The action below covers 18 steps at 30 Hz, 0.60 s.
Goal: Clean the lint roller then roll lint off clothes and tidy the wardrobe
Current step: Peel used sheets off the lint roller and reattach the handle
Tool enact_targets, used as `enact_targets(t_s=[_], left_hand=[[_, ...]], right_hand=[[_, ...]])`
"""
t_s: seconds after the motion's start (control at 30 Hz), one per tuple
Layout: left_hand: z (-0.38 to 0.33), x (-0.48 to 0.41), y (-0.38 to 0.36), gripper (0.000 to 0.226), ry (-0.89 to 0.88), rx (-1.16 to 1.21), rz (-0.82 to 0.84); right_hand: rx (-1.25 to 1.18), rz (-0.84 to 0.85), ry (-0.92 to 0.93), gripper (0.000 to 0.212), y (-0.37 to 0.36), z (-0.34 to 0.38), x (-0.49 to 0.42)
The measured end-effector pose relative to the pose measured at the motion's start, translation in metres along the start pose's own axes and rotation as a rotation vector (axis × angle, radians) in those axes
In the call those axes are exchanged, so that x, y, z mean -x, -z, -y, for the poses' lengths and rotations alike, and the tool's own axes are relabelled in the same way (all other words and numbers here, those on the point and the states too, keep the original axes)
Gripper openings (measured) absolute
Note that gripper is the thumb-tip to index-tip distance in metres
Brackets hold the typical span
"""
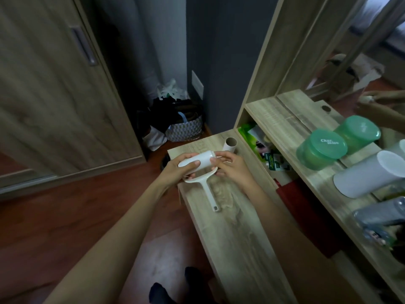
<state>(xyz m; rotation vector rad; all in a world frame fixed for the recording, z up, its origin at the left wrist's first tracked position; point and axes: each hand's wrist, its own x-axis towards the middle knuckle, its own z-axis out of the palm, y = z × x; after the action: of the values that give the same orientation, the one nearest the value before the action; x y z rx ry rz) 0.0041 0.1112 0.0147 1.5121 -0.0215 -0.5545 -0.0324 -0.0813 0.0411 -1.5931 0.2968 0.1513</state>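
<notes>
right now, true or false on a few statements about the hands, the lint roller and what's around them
1. The left hand grips the lint roller by its roll. True.
2. The right hand lies flat on the floor. False: its fingers are at the roll's end.
3. A cardboard tube sits on the wooden bench beyond the hands. True.
4. The green tub has no lid. False: its lid is on.

The left hand (175,166) hides part of the lint roller (204,158); the right edge cuts off the white tub (368,176).
</notes>
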Motion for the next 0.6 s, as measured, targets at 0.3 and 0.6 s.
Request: enact_targets(t_s=[0.3, 0.6], left_hand=[[-0.014, 0.014, 0.011, 0.036, -0.035, -0.165, 0.042], [-0.024, 0.008, 0.007, 0.043, -0.244, -0.646, -0.067]], right_hand=[[-0.027, 0.115, -0.046, 0.021, 0.004, 0.01, -0.004], [-0.01, 0.184, -0.03, 0.016, 0.013, 0.018, -0.006]])
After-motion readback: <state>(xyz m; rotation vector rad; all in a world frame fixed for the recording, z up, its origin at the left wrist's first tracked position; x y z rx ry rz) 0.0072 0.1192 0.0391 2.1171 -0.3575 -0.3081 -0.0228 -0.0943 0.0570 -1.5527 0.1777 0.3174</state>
